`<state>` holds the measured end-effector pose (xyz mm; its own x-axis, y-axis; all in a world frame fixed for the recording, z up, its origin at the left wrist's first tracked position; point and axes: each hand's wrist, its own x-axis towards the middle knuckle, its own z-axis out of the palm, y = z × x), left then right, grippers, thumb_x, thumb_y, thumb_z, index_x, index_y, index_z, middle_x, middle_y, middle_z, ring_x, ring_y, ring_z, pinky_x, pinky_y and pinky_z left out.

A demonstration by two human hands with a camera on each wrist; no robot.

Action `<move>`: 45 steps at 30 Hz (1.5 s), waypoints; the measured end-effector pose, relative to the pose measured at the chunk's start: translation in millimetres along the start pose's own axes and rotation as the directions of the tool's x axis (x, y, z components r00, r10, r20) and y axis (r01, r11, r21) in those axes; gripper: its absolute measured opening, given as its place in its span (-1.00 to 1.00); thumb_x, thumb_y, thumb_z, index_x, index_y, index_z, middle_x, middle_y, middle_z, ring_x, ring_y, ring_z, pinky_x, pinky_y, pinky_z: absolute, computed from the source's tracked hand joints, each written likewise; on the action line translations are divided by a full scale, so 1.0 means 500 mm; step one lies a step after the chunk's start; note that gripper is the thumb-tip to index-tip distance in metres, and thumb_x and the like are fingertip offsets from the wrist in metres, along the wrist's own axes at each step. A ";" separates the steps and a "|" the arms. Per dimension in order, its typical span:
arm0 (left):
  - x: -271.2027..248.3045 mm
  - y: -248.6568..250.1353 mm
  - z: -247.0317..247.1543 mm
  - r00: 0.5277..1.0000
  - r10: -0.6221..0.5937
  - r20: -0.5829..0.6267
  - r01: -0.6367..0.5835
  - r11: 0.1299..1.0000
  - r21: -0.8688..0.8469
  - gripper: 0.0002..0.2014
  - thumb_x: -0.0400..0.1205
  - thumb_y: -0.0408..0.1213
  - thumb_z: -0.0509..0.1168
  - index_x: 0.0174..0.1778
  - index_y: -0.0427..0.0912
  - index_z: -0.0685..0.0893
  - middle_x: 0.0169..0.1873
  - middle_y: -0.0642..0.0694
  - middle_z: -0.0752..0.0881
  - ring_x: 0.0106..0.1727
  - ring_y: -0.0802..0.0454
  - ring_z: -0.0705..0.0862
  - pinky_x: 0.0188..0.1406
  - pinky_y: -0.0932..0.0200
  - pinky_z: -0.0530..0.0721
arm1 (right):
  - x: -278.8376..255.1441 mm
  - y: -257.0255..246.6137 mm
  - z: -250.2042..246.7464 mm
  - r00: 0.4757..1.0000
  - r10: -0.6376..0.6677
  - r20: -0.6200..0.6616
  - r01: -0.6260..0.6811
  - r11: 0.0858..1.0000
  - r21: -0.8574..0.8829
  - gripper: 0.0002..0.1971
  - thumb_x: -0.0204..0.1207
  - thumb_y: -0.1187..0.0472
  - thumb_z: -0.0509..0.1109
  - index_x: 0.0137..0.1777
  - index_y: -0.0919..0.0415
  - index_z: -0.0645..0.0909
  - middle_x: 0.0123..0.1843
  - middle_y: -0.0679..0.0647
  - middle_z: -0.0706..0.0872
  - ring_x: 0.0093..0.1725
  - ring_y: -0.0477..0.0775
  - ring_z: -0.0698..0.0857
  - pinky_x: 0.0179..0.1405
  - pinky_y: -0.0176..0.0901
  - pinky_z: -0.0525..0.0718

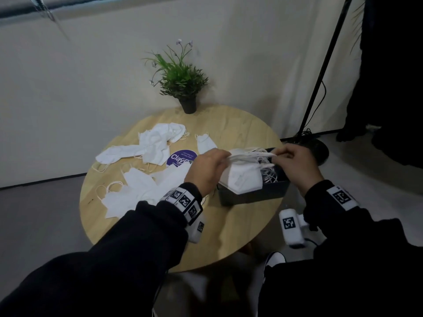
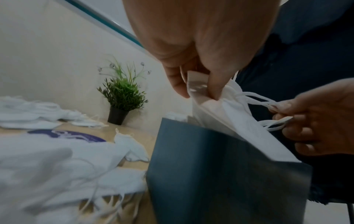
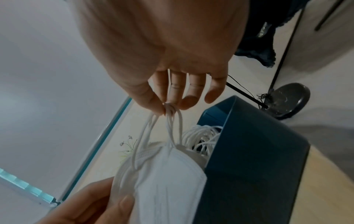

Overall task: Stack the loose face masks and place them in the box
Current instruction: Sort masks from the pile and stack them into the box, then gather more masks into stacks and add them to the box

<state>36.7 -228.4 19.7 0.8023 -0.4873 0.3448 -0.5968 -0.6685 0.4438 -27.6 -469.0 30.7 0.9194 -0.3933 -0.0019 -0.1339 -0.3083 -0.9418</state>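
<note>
The left hand [image 1: 207, 172] pinches the folded edge of a stack of white face masks [image 1: 242, 177] between thumb and fingertips, while the right hand [image 1: 295, 163] pinches the gathered ear loops [image 3: 168, 121] at the stack's other end. The stack hangs between the two hands, half lowered into the dark blue box [image 1: 254, 193], just below both; more loops already lie inside.

To seat it well, I would keep the loops bunched, lower the stack level so that it clears the near wall, then tuck the loops in last so none trail over the rim.

Many loose masks [image 1: 146, 186] are left on the round wooden desk [image 1: 247, 124], left of the left hand. Beyond that hand, a purple round sticker [image 1: 180, 157] reads "Clay…", the rest hidden; its small print is too small to read.
</note>
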 end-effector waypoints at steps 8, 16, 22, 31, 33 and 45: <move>-0.005 0.005 -0.002 0.996 0.033 -0.084 -0.030 0.999 0.034 -0.78 0.76 -0.28 0.36 0.27 -0.24 0.79 0.10 -0.17 0.82 0.06 -0.20 0.79 0.09 0.00 0.71 | 0.004 -0.019 0.009 0.998 0.067 -0.012 -0.064 0.987 0.150 -0.85 0.59 0.48 0.43 0.00 0.25 0.76 -0.18 0.10 0.76 -0.31 -0.15 0.70 -0.39 -0.44 0.60; -0.071 0.007 0.042 0.957 0.179 0.226 -0.231 0.945 0.230 -0.65 0.71 -0.44 0.32 0.41 -0.19 0.70 0.16 -0.22 0.77 0.09 -0.27 0.73 0.13 -0.11 0.66 | -0.001 0.003 0.020 0.990 0.060 0.129 -0.030 0.974 -0.225 -0.79 0.56 0.38 0.44 -0.19 0.06 0.77 -0.20 -0.05 0.77 -0.11 0.05 0.73 0.09 -0.07 0.69; -0.047 0.026 0.037 0.951 0.126 0.281 -0.210 0.934 0.289 -0.65 0.76 -0.40 0.22 0.45 -0.12 0.68 0.16 -0.17 0.79 0.15 -0.23 0.73 0.19 -0.09 0.63 | 0.008 0.000 0.030 0.995 0.086 0.048 -0.071 0.964 -0.256 -0.92 0.60 0.25 0.44 0.01 0.19 0.75 -0.04 0.10 0.83 0.07 0.21 0.80 0.23 0.11 0.74; -0.038 0.004 0.004 0.972 0.047 0.229 -0.084 0.984 0.155 -0.75 0.77 -0.09 0.33 0.29 -0.05 0.80 0.10 -0.07 0.85 0.09 -0.11 0.76 0.11 0.04 0.66 | 0.043 -0.009 0.057 0.951 0.272 0.147 -0.182 0.877 -0.445 -0.46 0.74 -0.26 0.18 0.15 0.25 0.66 0.18 0.30 0.74 0.19 0.32 0.67 0.01 -0.05 0.47; -0.040 -0.017 -0.004 0.994 -0.037 0.106 0.037 0.999 -0.002 -0.72 0.67 -0.04 0.47 0.27 -0.03 0.82 0.11 0.04 0.79 0.01 0.05 0.73 0.09 0.11 0.67 | 0.060 -0.006 0.072 0.923 0.351 0.156 -0.238 0.842 -0.485 -0.27 0.73 -0.34 0.10 0.47 0.32 0.60 0.46 0.37 0.66 0.40 0.36 0.64 0.23 -0.01 0.49; -0.079 -0.037 0.055 0.728 -0.655 0.203 0.553 0.386 -0.739 -0.78 0.76 -0.19 0.34 0.26 -0.12 0.79 0.14 -0.18 0.84 0.08 -0.11 0.83 -0.24 0.10 0.76 | 0.117 0.040 0.121 0.750 0.465 0.469 -0.585 0.798 0.145 -0.28 0.64 -0.29 0.40 0.71 0.06 0.45 0.72 0.12 0.46 0.55 0.36 0.61 0.75 0.14 0.33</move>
<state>16.1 -212.3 -24.9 0.9778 -0.0303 -0.2076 0.2030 -0.1123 0.9727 46.1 -445.8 -8.5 0.8014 -0.0319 -0.5973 -0.5912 0.1100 -0.7990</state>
